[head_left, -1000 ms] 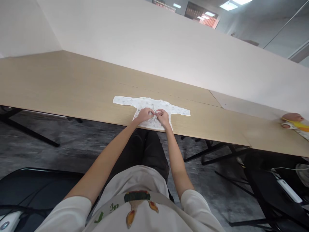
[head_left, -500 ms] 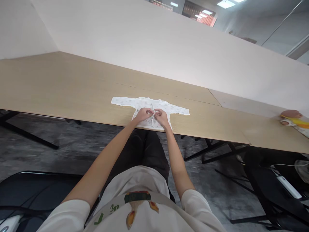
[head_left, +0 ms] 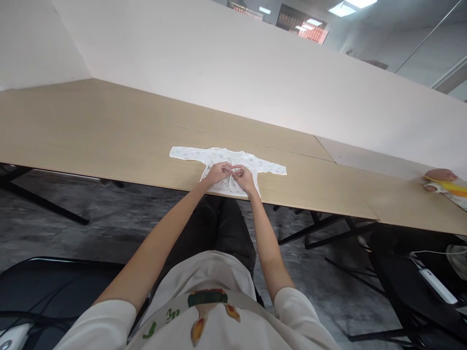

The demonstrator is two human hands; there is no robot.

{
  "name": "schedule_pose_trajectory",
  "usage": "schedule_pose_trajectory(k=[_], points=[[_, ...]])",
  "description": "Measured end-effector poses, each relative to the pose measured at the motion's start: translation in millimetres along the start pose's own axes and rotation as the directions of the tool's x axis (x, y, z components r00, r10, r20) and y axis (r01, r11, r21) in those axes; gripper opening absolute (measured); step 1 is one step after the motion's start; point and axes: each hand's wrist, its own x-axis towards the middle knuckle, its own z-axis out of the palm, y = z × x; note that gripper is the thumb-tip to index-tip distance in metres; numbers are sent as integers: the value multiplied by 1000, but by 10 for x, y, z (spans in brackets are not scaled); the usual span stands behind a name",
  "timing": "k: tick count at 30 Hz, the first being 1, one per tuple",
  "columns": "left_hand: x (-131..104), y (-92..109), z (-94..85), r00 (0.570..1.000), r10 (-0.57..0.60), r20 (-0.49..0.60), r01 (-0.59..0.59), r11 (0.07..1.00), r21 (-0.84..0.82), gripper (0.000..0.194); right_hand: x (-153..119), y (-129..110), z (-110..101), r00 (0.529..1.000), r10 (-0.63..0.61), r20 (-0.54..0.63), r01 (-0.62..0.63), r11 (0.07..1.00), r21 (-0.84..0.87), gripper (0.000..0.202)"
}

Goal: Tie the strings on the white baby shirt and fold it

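Note:
A small white baby shirt (head_left: 215, 154) with a faint print lies spread on the table, its two long sleeves stretched out to the sides. Over the middle of its front, my left hand (head_left: 219, 172) and my right hand (head_left: 243, 177) meet with fingertips close together. Both hands are closed in a pinch at the front opening of the shirt. The bit of cloth or fastening between the fingertips is too small to make out, and the hands cover part of the front.
The long wooden table (head_left: 120, 131) runs along a white partition (head_left: 189, 63). A doll (head_left: 441, 176) in yellow lies at the far right end. Black folding chairs (head_left: 54, 282) stand on the near side, one at left and one at right (head_left: 412, 291) bearing a white device.
The fingertips of both hands have drawn slightly closer together over the shirt's front. The shirt stays in place on the table.

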Motion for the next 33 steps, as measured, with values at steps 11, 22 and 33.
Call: schedule_pose_trajectory(k=[11,22,33], points=[[35,33,28,999,-37,-18,40,944,328,23,61,46,-22,996,69,-60,-71,997,-24,23],[-38,48,117,977,79,198,-182,790,586,40,57,39,9,1000,-1,-25,-5,971,-238,17],[152,-206,-645,966,-242,87,89,633,769,62,752,332,-819,974,54,-219,-163,843,-513,47]])
